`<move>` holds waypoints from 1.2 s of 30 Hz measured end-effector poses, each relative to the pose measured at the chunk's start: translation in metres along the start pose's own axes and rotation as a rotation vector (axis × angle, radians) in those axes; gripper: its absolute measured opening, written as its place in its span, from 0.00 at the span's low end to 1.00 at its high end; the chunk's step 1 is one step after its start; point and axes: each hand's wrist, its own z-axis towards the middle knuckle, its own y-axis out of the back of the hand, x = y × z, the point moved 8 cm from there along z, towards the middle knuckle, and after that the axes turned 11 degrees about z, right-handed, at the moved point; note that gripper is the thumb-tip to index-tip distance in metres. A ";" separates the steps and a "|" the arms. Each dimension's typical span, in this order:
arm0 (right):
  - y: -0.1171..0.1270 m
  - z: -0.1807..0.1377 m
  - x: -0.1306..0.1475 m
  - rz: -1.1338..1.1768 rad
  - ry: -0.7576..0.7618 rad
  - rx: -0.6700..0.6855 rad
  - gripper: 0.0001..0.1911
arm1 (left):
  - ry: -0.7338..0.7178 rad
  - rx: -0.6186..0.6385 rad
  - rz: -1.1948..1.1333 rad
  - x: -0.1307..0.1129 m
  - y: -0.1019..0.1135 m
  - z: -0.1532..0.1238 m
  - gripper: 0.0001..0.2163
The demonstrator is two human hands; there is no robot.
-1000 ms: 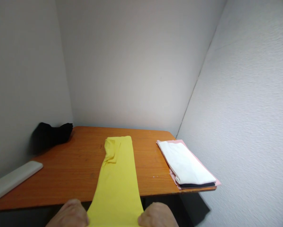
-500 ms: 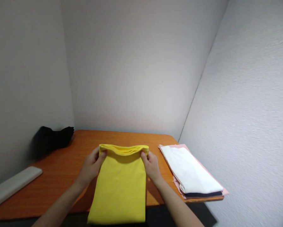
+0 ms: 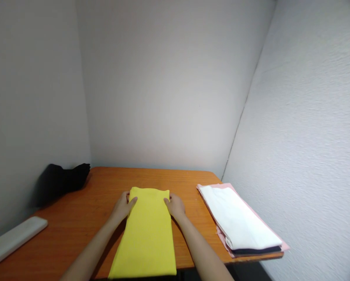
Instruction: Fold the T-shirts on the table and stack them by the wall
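A folded yellow garment (image 3: pixel 147 234) lies lengthwise on the orange wooden table (image 3: pixel 84 218), reaching from mid-table to the near edge. My left hand (image 3: pixel 124 205) is at its far left corner and my right hand (image 3: pixel 175 205) at its far right corner. Both hands rest on the table with fingers curled onto the cloth's far edge, holding it down.
A stack of folded clothes, white (image 3: pixel 237 218) on top with a dark and a pink layer under it, lies at the table's right edge by the wall. A black bundle (image 3: pixel 59 179) sits in the far left corner. A grey flat bar (image 3: pixel 13 240) lies at left.
My hands carried the near end of the yellow garment up and over to its far end, folding it in half, then lowered it flat onto the table.
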 end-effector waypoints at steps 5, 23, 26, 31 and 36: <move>0.017 -0.008 0.012 -0.047 0.057 -0.105 0.21 | -0.149 -0.157 0.274 -0.038 0.032 -0.017 0.21; -0.054 -0.074 0.042 -0.176 0.427 0.203 0.38 | -0.518 0.116 0.693 -0.062 -0.040 -0.071 0.27; -0.052 -0.075 0.044 -0.177 0.429 0.184 0.37 | -0.515 0.131 0.717 -0.061 -0.042 -0.070 0.27; -0.050 -0.077 0.045 -0.166 0.432 0.176 0.36 | -0.514 0.127 0.717 -0.060 -0.043 -0.068 0.27; -0.049 -0.077 0.045 -0.173 0.429 0.176 0.36 | -0.502 0.145 0.712 -0.059 -0.045 -0.069 0.27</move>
